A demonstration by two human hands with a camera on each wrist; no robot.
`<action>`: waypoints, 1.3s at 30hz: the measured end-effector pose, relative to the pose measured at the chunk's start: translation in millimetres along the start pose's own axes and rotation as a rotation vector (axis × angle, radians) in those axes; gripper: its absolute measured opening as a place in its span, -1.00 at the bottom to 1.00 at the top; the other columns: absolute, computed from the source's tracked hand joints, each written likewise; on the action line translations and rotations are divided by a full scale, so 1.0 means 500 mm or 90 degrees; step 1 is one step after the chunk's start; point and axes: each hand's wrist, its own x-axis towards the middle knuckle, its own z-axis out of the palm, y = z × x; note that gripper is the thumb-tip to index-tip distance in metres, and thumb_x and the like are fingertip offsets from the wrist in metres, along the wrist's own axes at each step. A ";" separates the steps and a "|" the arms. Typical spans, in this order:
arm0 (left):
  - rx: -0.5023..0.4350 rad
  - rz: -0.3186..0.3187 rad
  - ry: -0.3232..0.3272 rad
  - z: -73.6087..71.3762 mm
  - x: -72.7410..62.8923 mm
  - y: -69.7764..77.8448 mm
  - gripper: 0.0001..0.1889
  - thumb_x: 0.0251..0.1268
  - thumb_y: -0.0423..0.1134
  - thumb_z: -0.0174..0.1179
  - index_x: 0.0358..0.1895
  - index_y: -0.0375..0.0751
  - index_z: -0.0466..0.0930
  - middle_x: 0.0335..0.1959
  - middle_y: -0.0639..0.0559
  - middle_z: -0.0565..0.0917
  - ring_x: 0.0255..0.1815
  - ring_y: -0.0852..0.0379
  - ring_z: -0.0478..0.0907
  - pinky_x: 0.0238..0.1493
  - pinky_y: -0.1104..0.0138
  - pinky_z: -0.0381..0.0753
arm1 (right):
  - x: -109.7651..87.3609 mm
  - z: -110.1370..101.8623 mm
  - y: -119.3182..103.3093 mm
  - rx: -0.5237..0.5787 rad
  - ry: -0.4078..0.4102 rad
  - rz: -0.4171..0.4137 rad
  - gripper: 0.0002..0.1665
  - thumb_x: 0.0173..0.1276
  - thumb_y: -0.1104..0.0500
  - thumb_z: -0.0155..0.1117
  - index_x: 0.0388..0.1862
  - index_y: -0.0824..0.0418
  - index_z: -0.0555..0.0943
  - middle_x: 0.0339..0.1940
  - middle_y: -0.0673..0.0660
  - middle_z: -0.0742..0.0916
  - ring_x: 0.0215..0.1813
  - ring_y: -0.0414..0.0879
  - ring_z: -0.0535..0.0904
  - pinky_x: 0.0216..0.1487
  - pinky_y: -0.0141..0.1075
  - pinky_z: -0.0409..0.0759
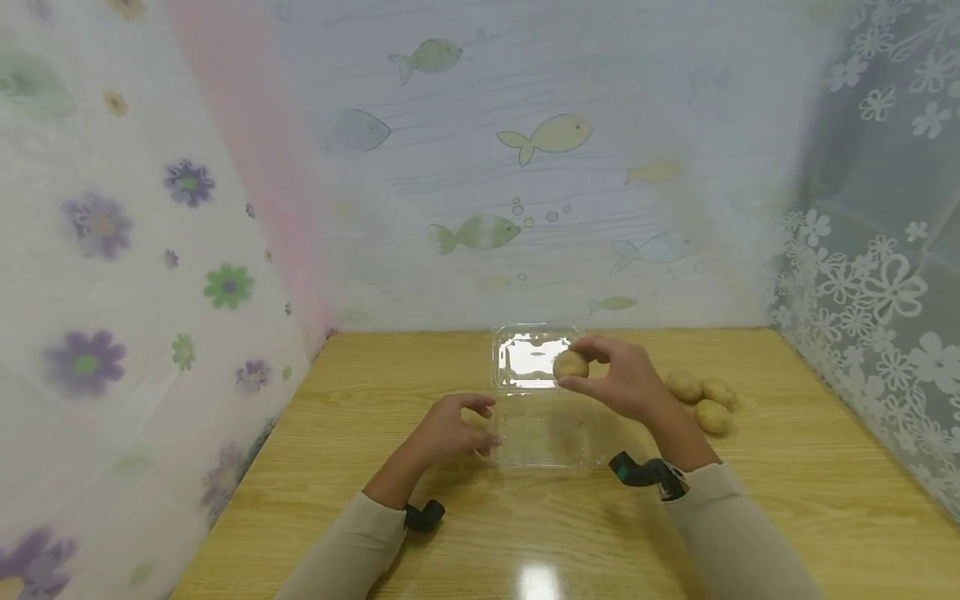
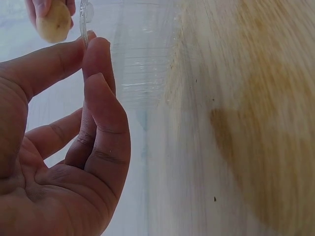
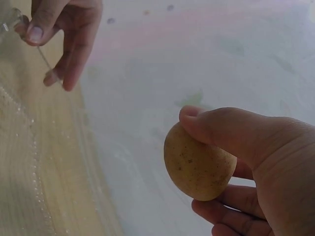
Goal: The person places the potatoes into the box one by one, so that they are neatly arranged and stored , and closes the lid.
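Note:
A clear plastic clamshell box [image 1: 542, 442] lies opened out on the table, its glossy lid half [image 1: 517, 354] toward the wall. My left hand [image 1: 450, 429] is at the box's left side; in the left wrist view, thumb and fingertips pinch the thin edge of the plastic [image 2: 83, 24]. Above the right part of the lid half, my right hand [image 1: 628, 379] holds a small potato [image 1: 571, 367] between thumb and fingers. The right wrist view shows brown specks on that potato [image 3: 197, 162], raised off the table.
Three more potatoes [image 1: 712, 417] sit in a group on the wooden table [image 1: 360, 367], right of the box. A fish-patterned curtain [image 1: 540, 192] hangs behind the table, with flowered sheets at left [image 1: 150, 333] and right [image 1: 892, 283].

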 end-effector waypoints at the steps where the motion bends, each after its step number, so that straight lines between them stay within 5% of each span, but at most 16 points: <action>1: -0.001 -0.001 0.001 0.000 0.000 0.001 -0.32 0.21 -0.22 0.52 0.41 -0.25 0.51 0.22 -0.25 0.60 -0.38 0.04 0.79 -0.35 0.16 0.79 | 0.001 0.003 0.001 0.001 -0.002 -0.001 -0.39 0.19 -0.19 0.62 0.14 0.06 0.71 -0.05 -0.02 0.79 0.09 0.01 0.71 0.16 0.04 0.69; 39: -0.007 -0.016 -0.005 0.001 -0.002 0.006 -0.28 0.18 -0.21 0.54 0.43 -0.21 0.49 0.22 -0.23 0.59 -0.40 0.02 0.80 -0.33 0.15 0.79 | -0.002 0.084 -0.021 0.006 -0.059 -0.031 -0.47 0.18 -0.07 0.65 0.09 0.08 0.73 -0.10 -0.06 0.79 0.11 0.00 0.74 0.20 0.11 0.67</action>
